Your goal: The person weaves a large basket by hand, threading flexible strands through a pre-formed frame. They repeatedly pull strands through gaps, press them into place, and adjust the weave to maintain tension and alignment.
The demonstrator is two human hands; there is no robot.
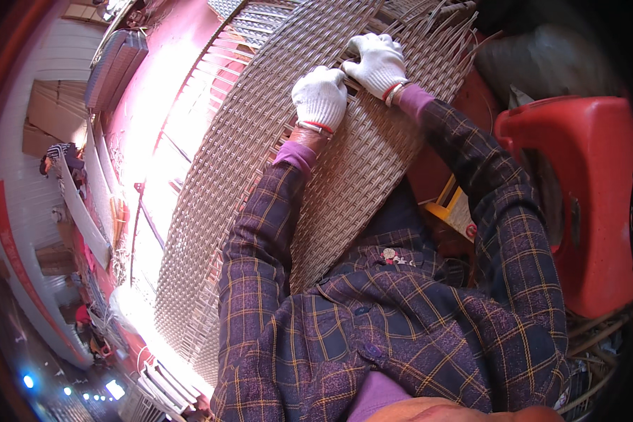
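- Near, two plaid sleeves [260, 232] reached up from the lower edge to a large woven panel [260, 183] that leaned across the person's lap.
- To the right stood a red plastic stool [577, 183].
- Most of the panel looked already woven tight.
- Further, the gloved left hand [320, 97] pressed flat on the weave, its grip curled down.
- The gloved right hand [378, 62] pinched loose strands [436, 32] at the far edge, where open ends were not yet woven.
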